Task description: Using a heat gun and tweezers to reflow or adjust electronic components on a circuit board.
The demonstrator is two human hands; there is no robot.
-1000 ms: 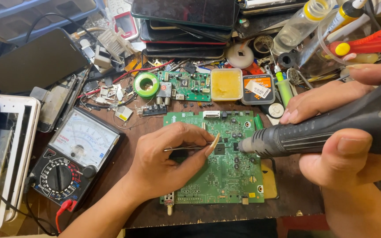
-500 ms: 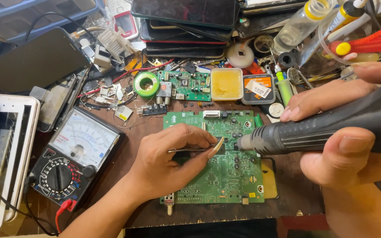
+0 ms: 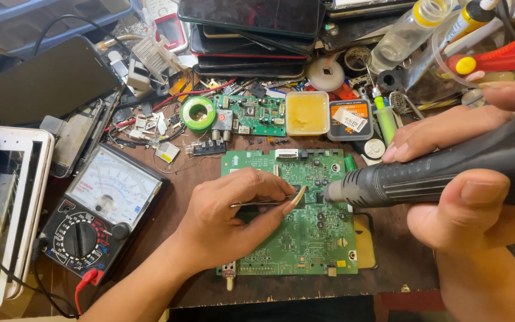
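While left hand (image 3: 222,220) pinches tweezers (image 3: 266,201), orange-labelled tin (image 3: 350,120) behind.

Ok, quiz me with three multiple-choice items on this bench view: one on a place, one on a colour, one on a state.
1. Where is the meter? A left of the circuit board; B on top of it; C right of it.
2. What colour is the paste in the square tub? A blue; B yellow; C white.
3. What is the left hand doing? A lying flat and empty; B pinching tweezers; C turning the meter dial.

Answers: 1 A, the meter lies left of the board. 2 B, the tub shows yellow. 3 B, the fingers press the tweezers, tips meeting the nozzle of the black tool in the right hand.
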